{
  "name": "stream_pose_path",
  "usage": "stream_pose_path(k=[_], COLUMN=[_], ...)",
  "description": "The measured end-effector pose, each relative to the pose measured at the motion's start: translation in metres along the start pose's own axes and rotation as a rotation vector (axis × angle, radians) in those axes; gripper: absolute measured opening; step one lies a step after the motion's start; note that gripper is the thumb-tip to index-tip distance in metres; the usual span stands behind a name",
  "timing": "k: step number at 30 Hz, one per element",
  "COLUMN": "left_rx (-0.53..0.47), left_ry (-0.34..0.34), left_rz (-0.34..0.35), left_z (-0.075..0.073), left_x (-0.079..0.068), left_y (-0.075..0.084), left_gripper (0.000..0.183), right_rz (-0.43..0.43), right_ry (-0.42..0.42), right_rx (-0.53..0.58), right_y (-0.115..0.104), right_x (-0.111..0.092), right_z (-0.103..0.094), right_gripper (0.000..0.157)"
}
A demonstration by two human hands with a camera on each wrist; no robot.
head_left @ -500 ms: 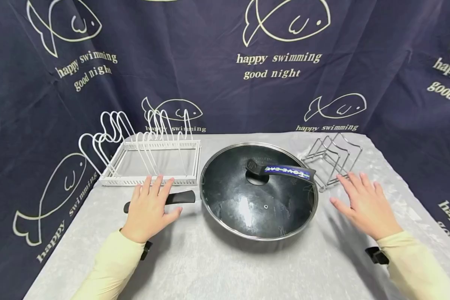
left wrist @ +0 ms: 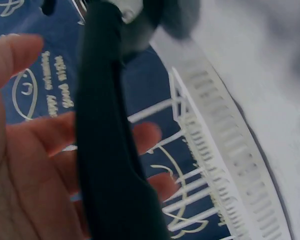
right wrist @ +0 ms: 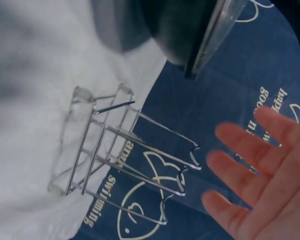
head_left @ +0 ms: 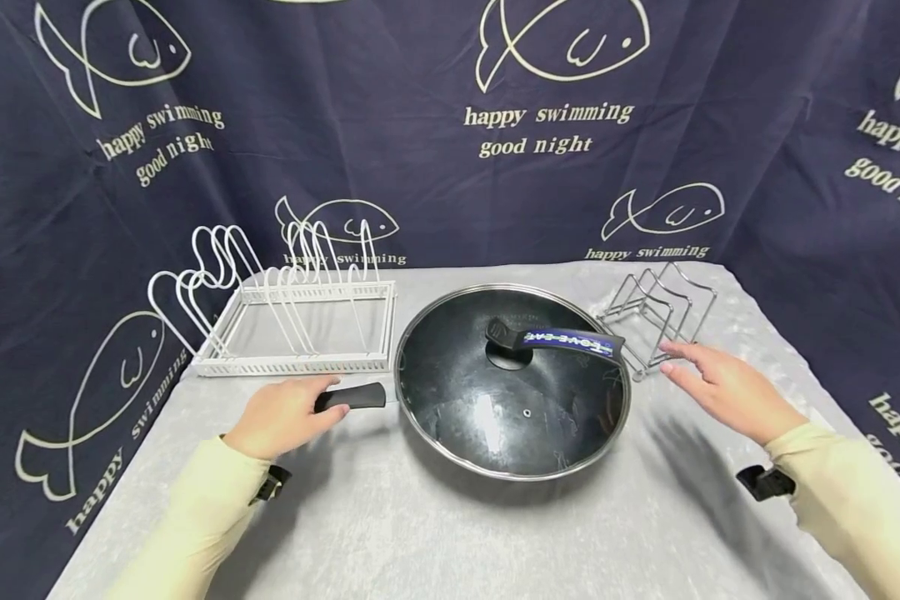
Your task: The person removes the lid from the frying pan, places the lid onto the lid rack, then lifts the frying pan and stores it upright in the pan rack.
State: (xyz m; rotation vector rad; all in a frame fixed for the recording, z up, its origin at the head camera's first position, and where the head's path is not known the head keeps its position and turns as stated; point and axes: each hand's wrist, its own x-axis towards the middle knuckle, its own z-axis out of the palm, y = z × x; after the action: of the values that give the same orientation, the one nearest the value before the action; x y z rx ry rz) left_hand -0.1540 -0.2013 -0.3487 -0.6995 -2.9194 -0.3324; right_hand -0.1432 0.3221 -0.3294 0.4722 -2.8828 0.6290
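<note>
A dark wok (left wrist: 132,42) stands mid-table under a glass lid (head_left: 450,400) with a metal rim. Across the lid's top reaches a black lid handle (head_left: 506,336) with a blue label. My left hand (head_left: 281,412) is at the wok's long black handle (left wrist: 107,130), its fingers passing round the far side and their tips showing beyond it. In the left wrist view the thumb (left wrist: 17,55) stands apart from the handle. My right hand (head_left: 735,392) holds nothing; its fingers (right wrist: 232,167) are extended and spread, close by the small metal rack (right wrist: 125,135).
A white wire rack (head_left: 292,364) with tall loops stands at the left back of the table (head_left: 457,542), beyond the wok handle. The small rack is right of the wok. A dark blue curtain (head_left: 412,167) with fish prints hangs behind.
My left hand has turned and come down from over the wok handle to round it. The right hand has tilted sideways near the small rack. The wok has not visibly moved.
</note>
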Motion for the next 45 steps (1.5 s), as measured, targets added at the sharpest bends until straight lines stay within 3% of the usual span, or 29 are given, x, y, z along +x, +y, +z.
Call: stream_pose_path(k=[4, 9, 14, 20, 25, 31, 35, 40, 42, 45], left_rx=[-0.074, -0.157, -0.169, -0.169, -0.164, -0.148, -0.131, -0.117, -0.116, -0.114], left_ry=[-0.163, -0.258, -0.281, -0.299, -0.274, -0.269, -0.267, -0.254, -0.246, -0.236], left_rz=[-0.025, -0.008, -0.001, 0.003, 0.005, -0.032, -0.055, -0.064, -0.060, -0.060], left_z=[-0.005, -0.012, -0.015, -0.013, -0.007, -0.001, 0.002, 0.004, 0.004, 0.004], left_x=[0.004, 0.006, 0.009, 0.011, 0.012, 0.012, 0.014, 0.015, 0.015, 0.014], left_y=[-0.010, -0.016, -0.017, -0.015, -0.015, -0.016, -0.016, -0.016, -0.016, -0.016], left_gripper=[0.030, 0.028, 0.029, 0.024, 0.022, 0.022, 0.026, 0.027, 0.026, 0.025], right_rz=[0.081, 0.116, 0.155, 0.225, 0.259, 0.349, 0.361, 0.309, 0.263, 0.130], right_ry=[-0.104, -0.310, -0.488, -0.541, -0.603, -0.666, -0.683, -0.681, -0.660, -0.617], right_rx=[0.115, 0.275, 0.440, 0.614, 0.734, 0.886, 0.859, 0.693, 0.621, 0.505], right_y=[-0.003, -0.001, -0.001, -0.006, -0.011, -0.023, -0.036, -0.056, -0.065, -0.077], right_x=[0.010, 0.025, 0.042, 0.065, 0.076, 0.089, 0.096, 0.107, 0.110, 0.112], right_z=[-0.008, -0.015, -0.025, -0.023, -0.015, -0.011, -0.010, -0.003, 0.000, 0.005], right_gripper=[0.039, 0.043, 0.051, 0.056, 0.060, 0.050, 0.053, 0.056, 0.051, 0.046])
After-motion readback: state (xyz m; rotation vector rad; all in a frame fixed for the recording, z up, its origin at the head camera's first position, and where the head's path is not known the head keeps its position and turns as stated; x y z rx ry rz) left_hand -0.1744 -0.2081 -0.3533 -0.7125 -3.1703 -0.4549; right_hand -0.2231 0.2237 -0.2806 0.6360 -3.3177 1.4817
